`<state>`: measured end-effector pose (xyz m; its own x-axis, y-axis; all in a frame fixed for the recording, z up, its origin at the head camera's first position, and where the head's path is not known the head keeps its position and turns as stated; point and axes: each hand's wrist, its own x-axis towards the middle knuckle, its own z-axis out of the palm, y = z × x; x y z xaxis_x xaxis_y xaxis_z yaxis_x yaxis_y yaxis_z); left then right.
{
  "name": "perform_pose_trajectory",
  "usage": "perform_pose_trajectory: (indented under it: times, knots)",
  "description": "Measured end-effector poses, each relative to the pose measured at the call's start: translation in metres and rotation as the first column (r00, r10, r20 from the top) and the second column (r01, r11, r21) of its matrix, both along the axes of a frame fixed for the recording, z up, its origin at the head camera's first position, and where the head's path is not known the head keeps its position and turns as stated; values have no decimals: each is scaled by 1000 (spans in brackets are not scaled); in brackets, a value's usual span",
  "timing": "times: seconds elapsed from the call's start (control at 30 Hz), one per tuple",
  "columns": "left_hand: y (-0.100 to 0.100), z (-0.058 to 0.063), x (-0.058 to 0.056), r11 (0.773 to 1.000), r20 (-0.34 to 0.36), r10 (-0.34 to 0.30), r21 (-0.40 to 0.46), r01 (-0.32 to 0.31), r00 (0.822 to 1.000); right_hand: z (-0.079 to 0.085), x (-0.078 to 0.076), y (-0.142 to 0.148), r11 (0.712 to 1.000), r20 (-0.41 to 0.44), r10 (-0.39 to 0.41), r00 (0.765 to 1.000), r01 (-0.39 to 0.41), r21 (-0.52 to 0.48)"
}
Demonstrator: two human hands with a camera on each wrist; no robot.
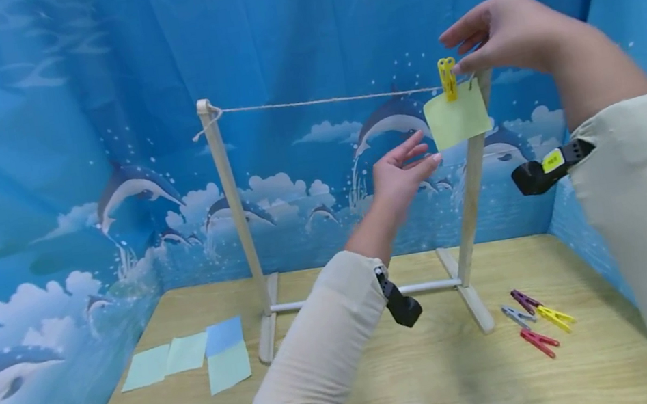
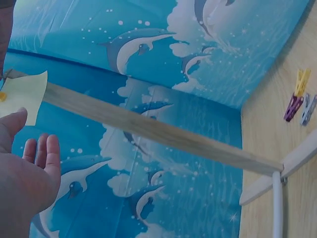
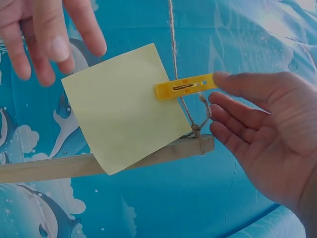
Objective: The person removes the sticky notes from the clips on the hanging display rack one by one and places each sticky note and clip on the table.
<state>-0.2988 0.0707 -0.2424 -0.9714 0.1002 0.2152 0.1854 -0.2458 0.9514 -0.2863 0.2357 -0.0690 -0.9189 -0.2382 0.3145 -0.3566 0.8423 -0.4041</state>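
A pale yellow sheet of paper (image 1: 457, 117) hangs tilted near the right end of a string (image 1: 322, 101), held there by a yellow clothespin (image 3: 184, 87). My right hand (image 1: 514, 37) is beside the clothespin; one fingertip meets its outer end in the right wrist view, while the other fingers stand apart from it. Below and left of the paper is my left hand (image 1: 400, 174), fingers loosely extended, gripping nothing. In the right wrist view a gap shows between the left fingers (image 3: 58, 48) and the paper's edge.
A wooden frame (image 1: 230, 201) stands on the table (image 1: 408, 362) and carries the string. Several clothespins (image 1: 540, 341), red, purple, grey and yellow, lie at the table's right. Pale green sheets (image 1: 147, 367) and a blue sheet (image 1: 223, 335) lie at the left. A dolphin-print curtain (image 1: 288, 41) hangs behind.
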Motion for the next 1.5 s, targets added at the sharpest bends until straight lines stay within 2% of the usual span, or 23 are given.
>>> perform_pose_trajectory:
  times: [0.4,0.63,0.87,1.03,1.2,1.4,1.5]
  knots:
    - [14,1,7,995,10,23,94,-24,1000,-2,-4,-7,1000,39,13,999,-14,22]
    - [16,2,7,989,21,52,136,-55,998,-3,-6,-11,1000,34,14,999,-15,20]
    - [17,4,6,971,28,89,219,-93,996,-5,-5,-12,1000,-4,7,1000,-7,22]
    - [18,6,6,972,29,91,214,-95,995,-6,-6,-11,1000,-17,9,1000,-9,4]
    - [20,8,6,972,37,110,206,-115,993,-7,-8,-13,999,6,25,1000,-25,-22]
    - [23,9,9,959,36,72,272,-79,997,-7,-3,-7,1000,-6,8,1000,-8,30]
    - [23,9,10,949,34,70,305,-77,997,-6,0,-3,1000,-23,-1,1000,2,23]
